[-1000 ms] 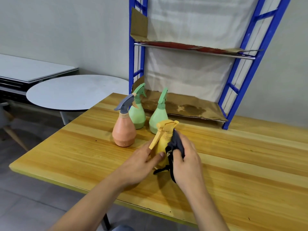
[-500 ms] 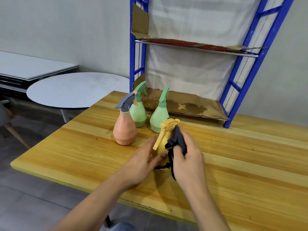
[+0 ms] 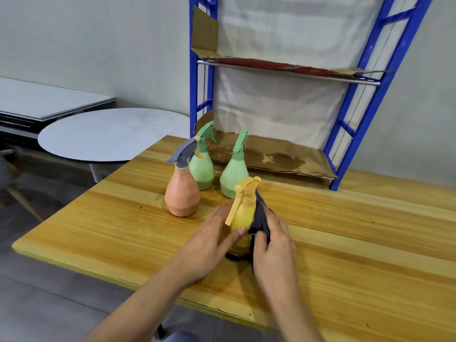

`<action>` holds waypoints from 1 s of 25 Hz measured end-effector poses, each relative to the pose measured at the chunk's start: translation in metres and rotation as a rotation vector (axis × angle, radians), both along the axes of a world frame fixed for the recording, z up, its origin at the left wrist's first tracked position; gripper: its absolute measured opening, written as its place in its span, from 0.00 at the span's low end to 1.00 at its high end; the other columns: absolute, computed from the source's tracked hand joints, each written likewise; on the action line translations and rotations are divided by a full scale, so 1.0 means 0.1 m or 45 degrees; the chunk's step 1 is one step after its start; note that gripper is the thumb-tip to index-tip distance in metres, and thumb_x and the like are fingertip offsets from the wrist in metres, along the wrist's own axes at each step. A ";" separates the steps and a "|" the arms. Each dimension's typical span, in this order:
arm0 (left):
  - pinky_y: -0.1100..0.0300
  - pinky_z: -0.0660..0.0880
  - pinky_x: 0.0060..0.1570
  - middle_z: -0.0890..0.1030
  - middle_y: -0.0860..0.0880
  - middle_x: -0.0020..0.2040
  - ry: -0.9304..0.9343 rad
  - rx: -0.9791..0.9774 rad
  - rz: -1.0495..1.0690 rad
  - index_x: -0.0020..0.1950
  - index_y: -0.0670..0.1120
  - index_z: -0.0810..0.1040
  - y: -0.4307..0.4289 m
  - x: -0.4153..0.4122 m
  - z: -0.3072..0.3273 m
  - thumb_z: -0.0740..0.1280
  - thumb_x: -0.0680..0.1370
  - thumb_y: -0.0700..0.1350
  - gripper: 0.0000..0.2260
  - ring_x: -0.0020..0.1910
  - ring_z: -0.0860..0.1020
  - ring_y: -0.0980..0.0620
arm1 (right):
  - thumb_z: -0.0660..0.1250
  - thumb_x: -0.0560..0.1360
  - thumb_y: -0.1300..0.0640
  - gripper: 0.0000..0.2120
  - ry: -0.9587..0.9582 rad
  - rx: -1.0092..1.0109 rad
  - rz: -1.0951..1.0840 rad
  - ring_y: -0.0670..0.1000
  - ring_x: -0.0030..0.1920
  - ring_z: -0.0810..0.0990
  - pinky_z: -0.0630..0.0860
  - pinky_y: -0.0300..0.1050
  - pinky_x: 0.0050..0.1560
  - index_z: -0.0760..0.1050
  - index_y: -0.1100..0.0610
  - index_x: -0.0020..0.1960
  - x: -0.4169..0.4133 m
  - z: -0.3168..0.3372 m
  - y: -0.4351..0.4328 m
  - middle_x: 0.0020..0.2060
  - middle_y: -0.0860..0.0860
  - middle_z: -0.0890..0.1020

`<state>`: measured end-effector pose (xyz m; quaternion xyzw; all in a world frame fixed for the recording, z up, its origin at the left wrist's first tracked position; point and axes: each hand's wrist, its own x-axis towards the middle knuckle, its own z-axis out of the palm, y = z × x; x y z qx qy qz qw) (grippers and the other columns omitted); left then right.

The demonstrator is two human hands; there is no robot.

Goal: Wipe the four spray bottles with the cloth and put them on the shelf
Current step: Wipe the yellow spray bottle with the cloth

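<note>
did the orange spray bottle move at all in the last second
No. The orange bottle stands on the same spot of the table, still just left and in front of the left green bottle, its grey nozzle overlapping it as before.

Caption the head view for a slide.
The left hand holds the yellow spray bottle while the right hand presses a dark cloth against it.

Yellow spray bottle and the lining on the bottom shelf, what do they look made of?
Yellow spray bottle: probably plastic, matte, evenly coloured with no shine. Shelf lining: looks like cardboard, dull brown, with a ragged front edge and dark stains.
</note>
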<state>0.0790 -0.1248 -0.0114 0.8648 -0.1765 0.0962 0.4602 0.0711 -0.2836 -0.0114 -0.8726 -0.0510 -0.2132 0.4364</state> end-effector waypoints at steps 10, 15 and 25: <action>0.53 0.70 0.71 0.73 0.55 0.73 -0.042 0.013 0.029 0.80 0.54 0.62 -0.08 0.00 -0.01 0.65 0.82 0.56 0.27 0.70 0.71 0.60 | 0.60 0.80 0.62 0.24 -0.092 0.047 0.073 0.42 0.64 0.73 0.68 0.33 0.64 0.69 0.47 0.74 0.04 0.19 -0.03 0.63 0.42 0.75; 0.50 0.71 0.72 0.71 0.56 0.74 0.000 0.018 0.036 0.81 0.54 0.60 -0.09 -0.02 -0.02 0.60 0.79 0.69 0.34 0.73 0.69 0.58 | 0.60 0.79 0.64 0.26 0.075 -0.057 0.025 0.41 0.56 0.73 0.61 0.18 0.51 0.68 0.46 0.74 -0.02 -0.15 -0.20 0.61 0.46 0.75; 0.59 0.73 0.53 0.73 0.56 0.57 -0.020 -0.185 0.573 0.60 0.54 0.64 -0.39 0.06 0.08 0.77 0.70 0.58 0.28 0.56 0.74 0.55 | 0.61 0.80 0.62 0.24 0.015 0.114 0.037 0.38 0.62 0.72 0.64 0.25 0.59 0.68 0.42 0.72 -0.10 -0.21 -0.24 0.64 0.42 0.74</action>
